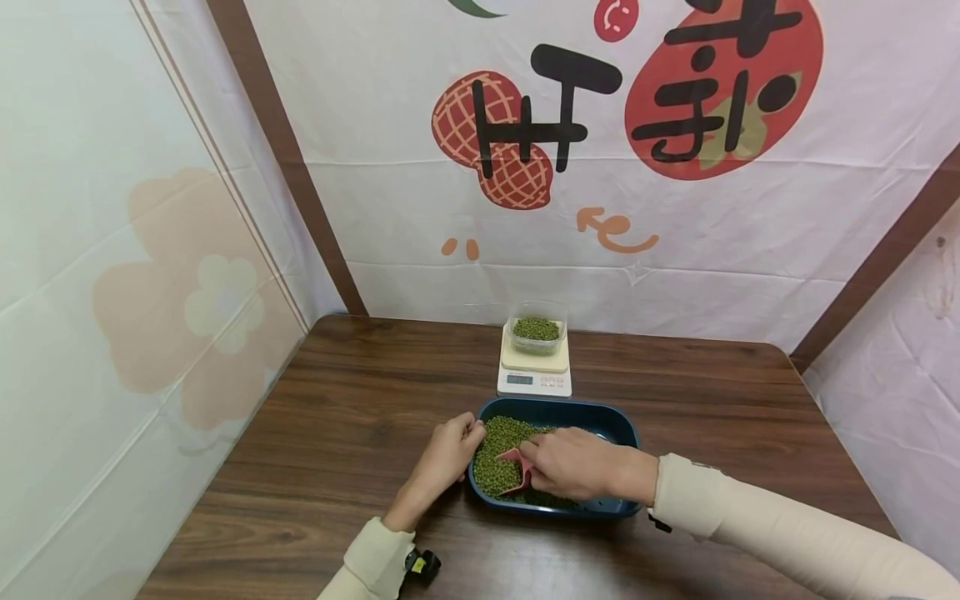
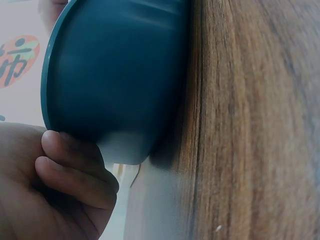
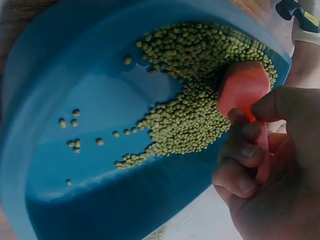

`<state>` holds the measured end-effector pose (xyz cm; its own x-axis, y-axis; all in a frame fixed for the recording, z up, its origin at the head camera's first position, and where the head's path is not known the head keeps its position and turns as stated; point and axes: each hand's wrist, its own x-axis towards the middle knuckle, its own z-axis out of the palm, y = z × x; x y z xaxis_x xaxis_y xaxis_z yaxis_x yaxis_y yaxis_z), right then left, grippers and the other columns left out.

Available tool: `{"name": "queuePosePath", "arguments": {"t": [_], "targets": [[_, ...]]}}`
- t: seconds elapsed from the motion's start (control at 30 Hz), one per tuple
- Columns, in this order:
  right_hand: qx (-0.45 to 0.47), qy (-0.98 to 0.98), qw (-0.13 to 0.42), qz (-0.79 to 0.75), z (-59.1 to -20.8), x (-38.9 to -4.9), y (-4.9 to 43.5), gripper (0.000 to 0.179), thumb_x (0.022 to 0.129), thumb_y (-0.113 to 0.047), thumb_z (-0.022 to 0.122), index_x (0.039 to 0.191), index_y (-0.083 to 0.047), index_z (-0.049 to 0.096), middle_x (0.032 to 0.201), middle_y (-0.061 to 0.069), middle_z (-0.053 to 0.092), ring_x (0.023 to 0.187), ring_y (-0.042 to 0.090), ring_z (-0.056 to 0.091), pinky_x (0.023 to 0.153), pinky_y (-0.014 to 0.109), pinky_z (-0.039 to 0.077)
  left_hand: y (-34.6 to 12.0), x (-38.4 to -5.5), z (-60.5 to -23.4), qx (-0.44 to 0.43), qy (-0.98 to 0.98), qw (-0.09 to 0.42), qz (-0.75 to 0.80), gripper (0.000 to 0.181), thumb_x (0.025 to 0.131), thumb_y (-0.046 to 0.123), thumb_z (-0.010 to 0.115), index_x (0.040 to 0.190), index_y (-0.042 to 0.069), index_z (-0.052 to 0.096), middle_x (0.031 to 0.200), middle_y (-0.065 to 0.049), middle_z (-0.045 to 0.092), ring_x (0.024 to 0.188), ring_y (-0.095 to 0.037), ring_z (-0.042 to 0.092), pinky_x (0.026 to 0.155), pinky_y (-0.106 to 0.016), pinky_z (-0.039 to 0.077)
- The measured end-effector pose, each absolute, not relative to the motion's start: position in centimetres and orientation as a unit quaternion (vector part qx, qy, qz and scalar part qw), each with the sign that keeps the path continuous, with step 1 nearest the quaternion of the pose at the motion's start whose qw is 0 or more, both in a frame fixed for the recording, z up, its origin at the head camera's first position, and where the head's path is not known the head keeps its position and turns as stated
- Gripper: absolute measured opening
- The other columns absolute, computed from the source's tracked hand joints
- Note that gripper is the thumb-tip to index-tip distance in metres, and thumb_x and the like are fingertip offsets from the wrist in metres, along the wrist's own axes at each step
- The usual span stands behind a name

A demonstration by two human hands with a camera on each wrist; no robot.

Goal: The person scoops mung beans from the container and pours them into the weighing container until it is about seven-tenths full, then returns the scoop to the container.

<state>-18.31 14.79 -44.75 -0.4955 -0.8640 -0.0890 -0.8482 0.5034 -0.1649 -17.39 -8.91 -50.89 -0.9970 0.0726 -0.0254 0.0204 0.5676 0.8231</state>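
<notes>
A dark blue plastic tub [image 1: 622, 427] stands on the table, with green mung beans [image 3: 185, 122] heaped toward its left end. My right hand [image 1: 573, 462] grips the handle of a pink-red scoop [image 3: 245, 87] inside the tub. The scoop's head is pushed among the beans; its contents are hidden in the right wrist view. At the tub's left end, my left hand [image 1: 450, 447] holds the rim with curled fingers. The left wrist view shows those bent fingers [image 2: 75, 175] against the tub's outer wall [image 2: 120, 75].
Behind the tub sits a white kitchen scale [image 1: 534, 382] with a small display. On it rests a clear plastic container [image 1: 537, 343] holding more green beans. The brown wood-grain table [image 1: 360, 417] ends at a printed cloth wall [image 1: 420, 292]. Some loose beans [image 3: 75, 145] lie scattered on the tub's floor.
</notes>
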Motion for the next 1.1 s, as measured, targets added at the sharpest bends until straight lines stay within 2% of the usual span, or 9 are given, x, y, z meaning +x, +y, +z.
{"name": "queuePosePath", "arguments": {"t": [0.5,0.77,1.1], "targets": [[-0.488,0.861,0.079,-0.121,-46.1,-18.6,16.0,0.009,0.102,-0.017,0.06,0.095,-0.02,0.057,0.081,-0.01,0.048,0.064,0.003,0.037,0.056,0.02,0.03,-9.0,-17.3,-51.1,0.024,0.887,0.029,0.46,0.034,0.111,0.019,0.049,0.077,0.012,0.048,0.056,0.002,0.044,0.039,-0.012,0.044,0.041,-0.028,0.043],[-0.466,0.866,0.093,-0.157,-46.7,-18.8,16.6,0.013,0.104,-0.016,0.058,0.093,-0.021,0.053,0.08,-0.01,0.044,0.064,0.002,0.036,0.057,0.02,0.029,-9.0,-17.2,-51.1,0.024,0.888,0.033,0.458,0.033,0.11,0.02,0.047,0.079,0.012,0.05,0.057,0.002,0.044,0.039,-0.013,0.045,0.042,-0.028,0.043],[-0.455,0.863,0.099,-0.197,-47.5,-19.1,17.7,0.008,0.109,-0.018,0.054,0.102,-0.02,0.057,0.083,-0.01,0.047,0.063,0.0,0.037,0.057,0.019,0.031,-9.0,-17.2,-51.1,0.029,0.891,0.033,0.452,0.033,0.11,0.021,0.046,0.078,0.013,0.048,0.056,0.002,0.044,0.038,-0.013,0.045,0.043,-0.029,0.044]]}}
